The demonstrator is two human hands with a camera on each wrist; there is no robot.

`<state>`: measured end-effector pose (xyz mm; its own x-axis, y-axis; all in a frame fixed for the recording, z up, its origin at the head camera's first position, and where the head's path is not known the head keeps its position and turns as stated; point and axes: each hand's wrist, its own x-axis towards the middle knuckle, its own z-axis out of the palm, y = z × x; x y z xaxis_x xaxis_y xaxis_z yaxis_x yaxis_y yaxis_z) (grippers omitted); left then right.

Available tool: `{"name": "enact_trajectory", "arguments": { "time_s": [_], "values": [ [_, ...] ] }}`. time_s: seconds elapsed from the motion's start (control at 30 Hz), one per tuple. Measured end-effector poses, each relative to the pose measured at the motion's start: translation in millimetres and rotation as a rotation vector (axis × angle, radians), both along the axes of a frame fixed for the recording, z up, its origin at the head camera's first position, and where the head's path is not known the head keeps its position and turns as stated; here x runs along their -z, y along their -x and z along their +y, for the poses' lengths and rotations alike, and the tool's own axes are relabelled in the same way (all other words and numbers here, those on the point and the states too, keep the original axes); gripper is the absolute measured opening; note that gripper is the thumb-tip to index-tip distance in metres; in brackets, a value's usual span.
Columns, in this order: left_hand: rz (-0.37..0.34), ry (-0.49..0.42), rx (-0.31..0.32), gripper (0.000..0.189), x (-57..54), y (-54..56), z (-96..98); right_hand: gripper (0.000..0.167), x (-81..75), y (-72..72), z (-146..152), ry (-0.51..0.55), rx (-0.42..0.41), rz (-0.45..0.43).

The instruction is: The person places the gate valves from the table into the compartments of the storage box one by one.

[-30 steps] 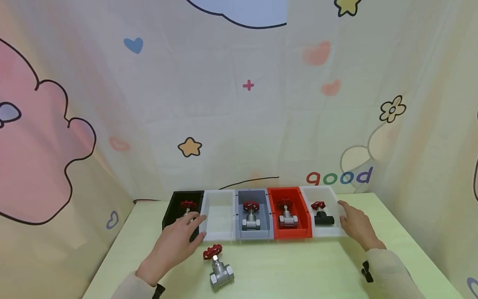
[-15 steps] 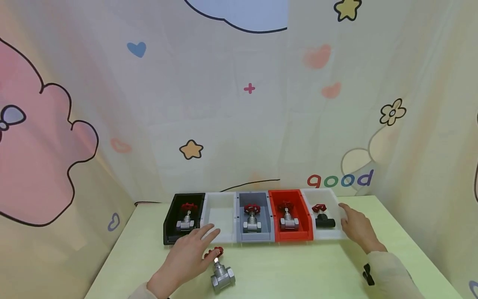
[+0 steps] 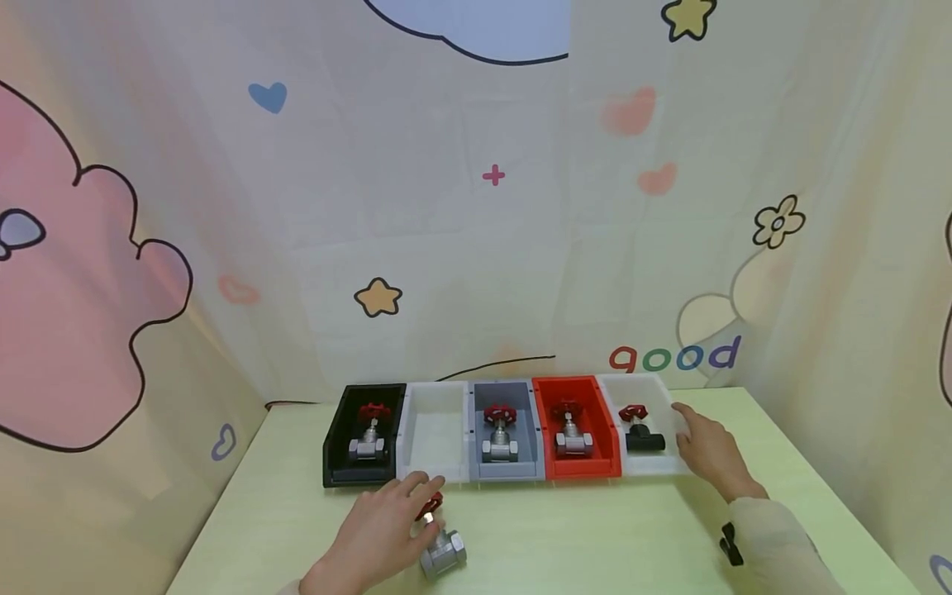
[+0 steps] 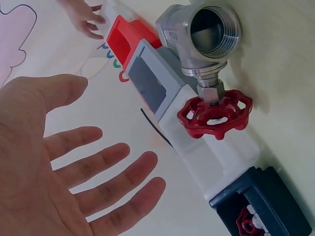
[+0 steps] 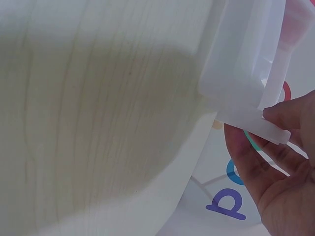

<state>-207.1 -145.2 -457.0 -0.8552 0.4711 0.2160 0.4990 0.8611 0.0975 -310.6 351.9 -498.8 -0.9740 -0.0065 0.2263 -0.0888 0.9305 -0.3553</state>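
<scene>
My left hand [image 3: 383, 529] is over the near side of the table, beside a metal gate valve [image 3: 445, 552] with a red handwheel. It partly covers that valve in the head view. In the left wrist view the fingers [image 4: 106, 189] are spread and extended, apart from the valve [image 4: 184, 34]. My right hand [image 3: 714, 450] holds the outer side of the white bin [image 3: 658, 401] at the row's right end. Its thumb and fingers pinch the rim in the right wrist view. Inside that bin sits a black-bodied valve [image 3: 644, 440] with a red handwheel.
To the left of that bin stand a red bin [image 3: 583, 469], a grey bin [image 3: 508, 471], another white bin [image 3: 435, 421] and a black bin [image 3: 336, 442]. Metal valves stand in the red, grey and black ones. A printed curtain [image 3: 461, 248] hangs behind the table [image 3: 580, 537].
My left hand has moved from the black bin's front, toward me and to the right, to the loose valve. My right hand stays on the white bin.
</scene>
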Motion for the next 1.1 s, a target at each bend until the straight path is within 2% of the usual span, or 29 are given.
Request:
{"name": "enact_trajectory", "arguments": {
  "time_s": [0.07,0.17,0.4,0.57,0.8,1.1],
  "values": [
    [0.022,0.002,0.002,0.049,2.2,-0.4,0.5,0.051,0.1,0.6,0.7,-0.002,-0.001,0.000],
    [0.014,0.017,0.004,0.049,5.7,-2.3,1.6,0.051,0.4,1.4,1.1,-0.005,-0.001,0.002],
    [-0.135,0.089,0.019,0.055,15.7,-6.2,9.8,0.051,-0.7,0.4,0.4,-0.007,0.005,-0.009],
    [-0.199,0.125,0.027,0.054,21.3,-6.0,17.1,0.051,-1.3,-0.4,0.4,-0.006,0.006,-0.009],
    [-0.286,0.115,0.016,0.052,27.7,-3.1,19.7,0.051,1.1,1.3,2.0,-0.006,0.006,-0.005],
    [-0.289,0.136,0.042,0.051,37.2,0.0,18.3,0.051,2.0,0.8,2.7,-0.008,0.004,0.003]
  ]
}}
